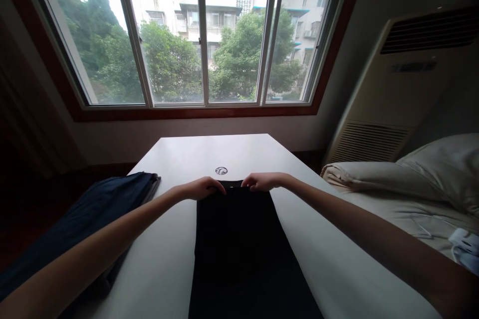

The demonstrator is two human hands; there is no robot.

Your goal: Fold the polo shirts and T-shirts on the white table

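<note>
2 hands, left hand [204,188] and right hand [262,181], pinched shut on the far edge of 1 black garment [239,244] lying flat along the white table [168,259], toward 12 o'clock; cloth judged soft, light, limp, best gripped at corners.

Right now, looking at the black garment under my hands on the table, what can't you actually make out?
Head view only:
- black garment: its near end is cut off by the bottom edge; so dark that folds and type don't show.
- left hand and right hand: fingertips curl over the far hem, so the grip is hidden.
- round emblem on the white table: too small to read.
- navy garment: runs out of frame at left.
</note>
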